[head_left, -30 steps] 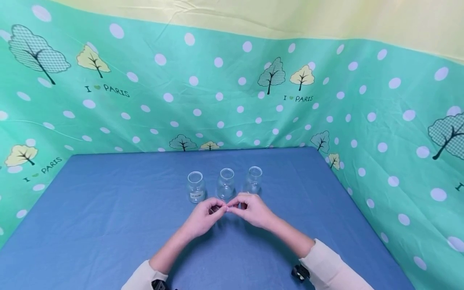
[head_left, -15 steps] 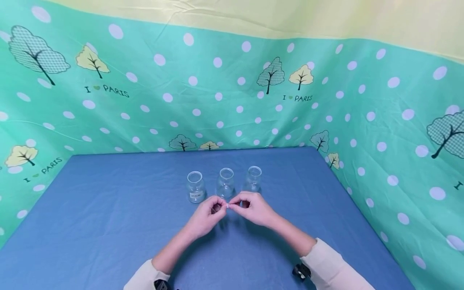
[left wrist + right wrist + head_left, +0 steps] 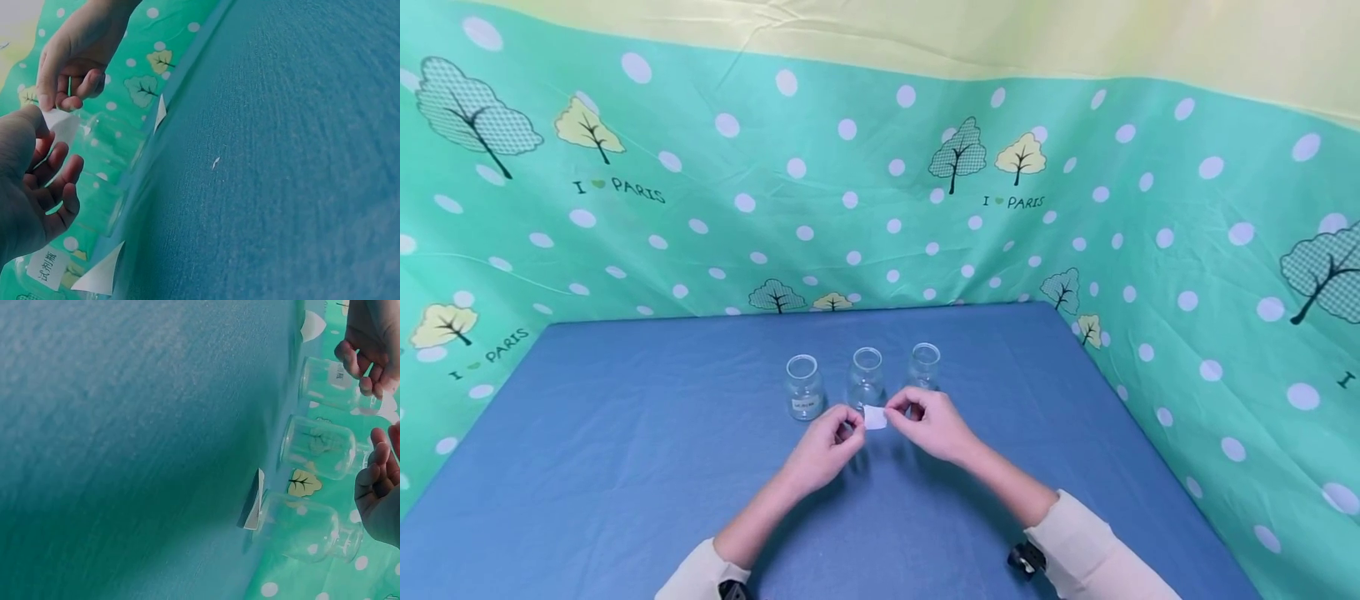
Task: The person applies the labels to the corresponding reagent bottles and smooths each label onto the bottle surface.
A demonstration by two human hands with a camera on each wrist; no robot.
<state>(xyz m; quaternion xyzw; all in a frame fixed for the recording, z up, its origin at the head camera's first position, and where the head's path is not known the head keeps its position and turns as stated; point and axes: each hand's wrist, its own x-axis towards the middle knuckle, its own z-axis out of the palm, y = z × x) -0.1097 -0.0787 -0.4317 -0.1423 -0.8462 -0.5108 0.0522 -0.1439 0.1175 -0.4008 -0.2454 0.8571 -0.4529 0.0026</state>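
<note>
Between my hands a small white label is stretched flat in front of the middle jar. My left hand pinches its left edge between thumb and forefinger. The right hand pinches the opposite edge, with the other fingers loosely curled. In the left wrist view the label looks blank on the side facing me. Just beyond the hands, three clear glass jars without lids stand upright in a row. The left jar bears a white label with dark printing. My right hand partly covers the right jar.
Pieces of white paper lie on the blue tablecloth near the jars: one curled piece by the labelled jar, another folded piece by the right jar. A tiny white scrap is nearer me. A green dotted curtain closes off the back.
My hands were nearly fingertip to fingertip, with only a sliver of white showing. The right hand has shifted slightly right and up, and the label now shows spread between them.
</note>
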